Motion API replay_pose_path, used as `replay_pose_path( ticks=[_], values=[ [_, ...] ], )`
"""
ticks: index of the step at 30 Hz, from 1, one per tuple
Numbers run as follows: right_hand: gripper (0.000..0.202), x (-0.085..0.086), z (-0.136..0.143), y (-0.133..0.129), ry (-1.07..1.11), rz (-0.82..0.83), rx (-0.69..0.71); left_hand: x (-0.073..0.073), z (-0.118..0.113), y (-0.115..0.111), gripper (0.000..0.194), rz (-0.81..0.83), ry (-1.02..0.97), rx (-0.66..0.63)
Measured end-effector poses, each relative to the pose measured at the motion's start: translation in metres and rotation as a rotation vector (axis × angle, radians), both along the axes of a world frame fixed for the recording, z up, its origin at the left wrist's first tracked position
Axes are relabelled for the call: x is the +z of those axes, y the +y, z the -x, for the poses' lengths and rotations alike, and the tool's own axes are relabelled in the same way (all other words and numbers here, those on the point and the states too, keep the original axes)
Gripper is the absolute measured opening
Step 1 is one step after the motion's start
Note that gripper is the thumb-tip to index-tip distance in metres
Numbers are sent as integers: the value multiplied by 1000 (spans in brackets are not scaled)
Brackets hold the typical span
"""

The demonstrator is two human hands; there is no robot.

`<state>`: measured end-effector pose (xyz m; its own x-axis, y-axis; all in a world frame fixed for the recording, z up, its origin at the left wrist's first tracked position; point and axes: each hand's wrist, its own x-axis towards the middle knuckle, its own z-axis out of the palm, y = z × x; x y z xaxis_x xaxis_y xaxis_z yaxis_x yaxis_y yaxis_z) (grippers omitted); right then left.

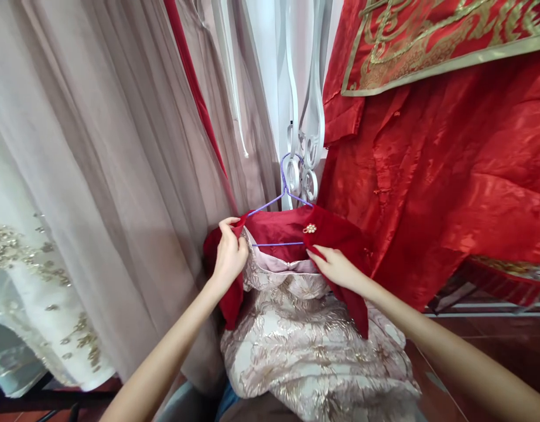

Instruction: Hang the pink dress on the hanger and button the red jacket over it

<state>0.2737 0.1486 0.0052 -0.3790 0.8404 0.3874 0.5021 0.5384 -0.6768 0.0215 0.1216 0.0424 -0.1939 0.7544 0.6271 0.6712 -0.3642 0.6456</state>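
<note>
Head view looks down on a dark red jacket (323, 231) draped over a purple hanger (279, 202), whose hook catches on a white metal scroll (303, 158) at twelve o'clock from both hands. The hanger's bar runs from nine to three o'clock between them. The left hand (229, 255) pinches the jacket's left shoulder edge, fingers closed on the cloth. The right hand (335, 266) lies on the right front panel, fingers gripping its edge just below a gold brooch (310, 228). A pale brocade dress (309, 346) hangs beneath, toward six o'clock. Both hands sit about equally near the hanger.
</note>
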Motion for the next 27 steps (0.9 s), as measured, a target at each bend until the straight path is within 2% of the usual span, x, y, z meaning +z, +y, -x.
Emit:
replay_pose_path(
  ticks=[4,7,9,13,15,18,20,22,25,27],
  values=[
    [31,-9,35,-12,16,32,163,-9,-27,4,41,53,46,-160],
    [26,-14,45,-25,-76,22,207,-16,-33,3,43,61,66,-241],
    [24,-14,41,-33,-156,23,167,-18,-29,-2,44,52,44,-240],
    [36,-8,19,-42,-261,148,116,-26,-16,-16,53,8,0,-198],
    [37,-3,11,-43,-168,136,29,-35,-15,-24,53,15,-41,-157],
    [37,1,11,-37,125,-34,-155,-46,-24,-28,37,82,-121,-142],
    [43,1,19,-29,264,-120,-173,-45,-32,-26,23,122,-135,-194],
    [46,0,29,-17,319,-169,-188,-37,-39,-20,16,123,-138,-223],
    [32,-2,39,-3,327,-190,-277,-21,-46,-8,18,66,-211,-190],
    [23,-2,43,-1,352,-128,-236,-16,-50,-1,21,21,-288,-175]
  ],
)
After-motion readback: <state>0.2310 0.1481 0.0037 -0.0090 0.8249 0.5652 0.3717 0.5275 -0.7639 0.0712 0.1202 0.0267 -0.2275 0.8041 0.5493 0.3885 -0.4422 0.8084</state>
